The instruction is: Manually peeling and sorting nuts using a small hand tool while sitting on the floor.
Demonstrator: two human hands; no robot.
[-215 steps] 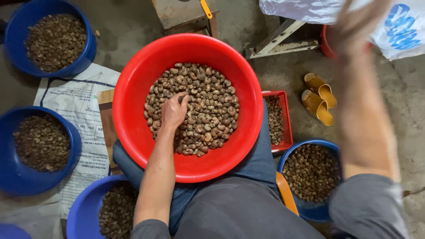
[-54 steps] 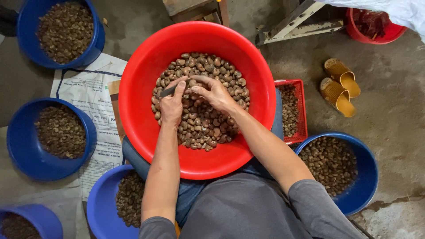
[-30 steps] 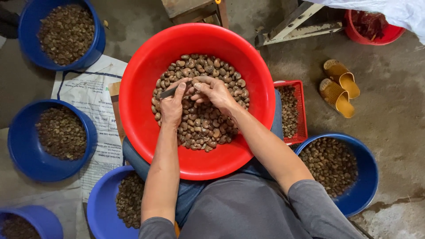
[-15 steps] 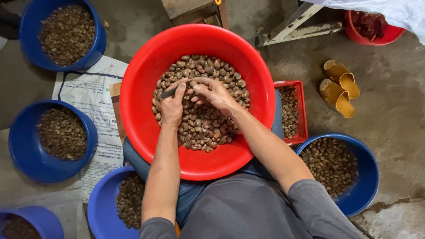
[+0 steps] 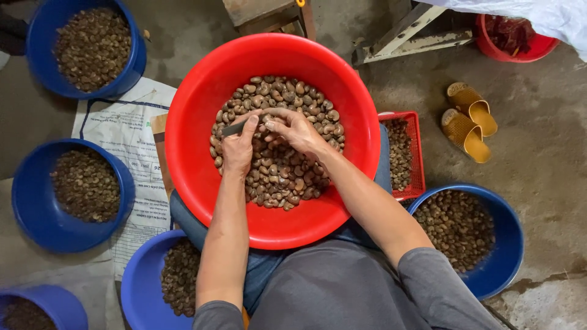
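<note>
A large red basin rests on my lap, holding a heap of brown cashew nuts. Both hands meet over the heap. My left hand grips a thin dark metal tool whose end sticks out to the left. My right hand pinches a single nut at its fingertips, right against the tool's tip.
Blue basins of nuts stand around me: far left, left, near left and right. A small red crate of nuts sits beside the basin. Yellow sandals, a printed sack and a metal frame lie on the concrete floor.
My raised right hand has come down into the basin and taken a nut. In the last second both hands stay together over the heap, with only slight finger movement.
</note>
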